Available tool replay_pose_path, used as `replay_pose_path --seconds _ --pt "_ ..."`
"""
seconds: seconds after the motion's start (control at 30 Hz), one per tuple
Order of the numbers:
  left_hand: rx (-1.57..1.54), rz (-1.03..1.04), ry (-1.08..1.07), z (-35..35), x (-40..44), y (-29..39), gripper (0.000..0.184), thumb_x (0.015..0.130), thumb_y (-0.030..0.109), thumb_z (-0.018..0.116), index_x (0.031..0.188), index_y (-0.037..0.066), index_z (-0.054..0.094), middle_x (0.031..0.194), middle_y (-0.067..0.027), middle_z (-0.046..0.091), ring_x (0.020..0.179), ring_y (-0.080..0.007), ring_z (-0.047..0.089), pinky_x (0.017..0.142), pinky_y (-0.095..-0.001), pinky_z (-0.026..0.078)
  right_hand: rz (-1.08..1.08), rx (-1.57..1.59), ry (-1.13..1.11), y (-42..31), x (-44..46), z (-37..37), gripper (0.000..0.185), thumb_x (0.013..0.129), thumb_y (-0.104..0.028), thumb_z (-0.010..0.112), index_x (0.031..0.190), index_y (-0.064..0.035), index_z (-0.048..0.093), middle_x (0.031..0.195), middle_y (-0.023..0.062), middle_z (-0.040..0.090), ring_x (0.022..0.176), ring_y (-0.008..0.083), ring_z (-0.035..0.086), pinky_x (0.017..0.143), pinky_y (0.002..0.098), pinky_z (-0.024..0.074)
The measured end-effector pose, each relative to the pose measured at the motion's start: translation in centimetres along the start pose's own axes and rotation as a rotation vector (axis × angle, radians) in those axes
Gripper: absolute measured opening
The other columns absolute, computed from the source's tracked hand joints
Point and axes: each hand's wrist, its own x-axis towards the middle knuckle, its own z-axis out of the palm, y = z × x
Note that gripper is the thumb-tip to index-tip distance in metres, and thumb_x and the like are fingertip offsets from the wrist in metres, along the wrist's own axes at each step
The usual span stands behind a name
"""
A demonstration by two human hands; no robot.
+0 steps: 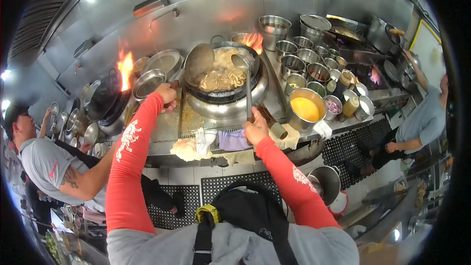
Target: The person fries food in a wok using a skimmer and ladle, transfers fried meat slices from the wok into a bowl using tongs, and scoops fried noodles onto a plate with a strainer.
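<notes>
My left hand [168,95] is closed beside a round strainer [149,83] at the stove's left part; what its fingers grip is hard to make out. A large dark skimmer [199,60] tilts over the left side of the wok [221,95]. My right hand [256,126] is wrapped round the long handle of a ladle [240,62], whose bowl hangs over the wok's right side. Inside the wok, pale brown food [223,78] lies in bubbling, foamy liquid. Flames [253,41] rise behind the wok's right rim.
Yellow liquid fills a pot [306,108] at the right, near several metal containers [318,72]. Another wok [103,98] with a tall flame [125,66] stands left. Folded cloths [230,140] line the front edge. One person [64,167] is at the left, another [422,118] at the right.
</notes>
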Motion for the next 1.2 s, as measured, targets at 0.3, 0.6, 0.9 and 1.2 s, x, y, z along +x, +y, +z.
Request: replay_pose_path --seconds 0.3,0.6,0.9,1.2 --pt "-0.381 -0.149 -0.396 3.7 0.0 1.1 0.016 0.083 0.006 0.054 0.096 -0.001 0.050 0.078 -0.0168 0.063 0.052 -0.0138 0.055 0.042 -0.0252 0.044 0.168 0.355 0.031 -0.1 -0.2 4.0 0.064 0.076 0.002 0.051 0.137 -0.0036 0.032 0.072 0.0026 0.050 0.047 0.0127 0.049 0.040 0.0285 0.0409" --pt "-0.609 -0.180 -0.520 5.6 2.0 1.4 0.013 0.081 0.011 0.057 0.089 0.002 0.052 0.079 -0.0106 0.061 0.050 -0.0087 0.052 0.038 -0.0218 0.042 0.155 0.201 0.011 2.2 -1.3 7.8 0.072 0.077 -0.001 0.052 0.142 -0.0045 0.022 0.073 0.0081 0.058 0.048 0.0147 0.053 0.044 0.0303 0.0448" --pt "-0.920 -0.189 -0.693 4.0 4.8 -2.4 0.018 0.084 0.013 0.055 0.094 -0.002 0.052 0.076 -0.0079 0.058 0.051 -0.0069 0.052 0.039 -0.0184 0.043 -0.200 -0.559 -0.109 2.0 2.6 3.2 0.070 0.073 -0.009 0.056 0.138 0.0011 0.030 0.088 0.0216 0.061 0.081 0.0348 0.060 0.075 0.0356 0.0473" --pt "-1.086 -0.057 -0.763 3.0 4.2 -7.0 0.025 0.084 0.010 0.055 0.105 -0.003 0.049 0.079 -0.0089 0.057 0.053 -0.0065 0.048 0.040 -0.0177 0.040 -0.179 0.026 -0.065 2.6 -0.1 -3.1 0.066 0.079 0.002 0.052 0.140 0.0006 0.026 0.071 -0.0044 0.044 0.062 0.0045 0.040 0.057 0.0190 0.0382"
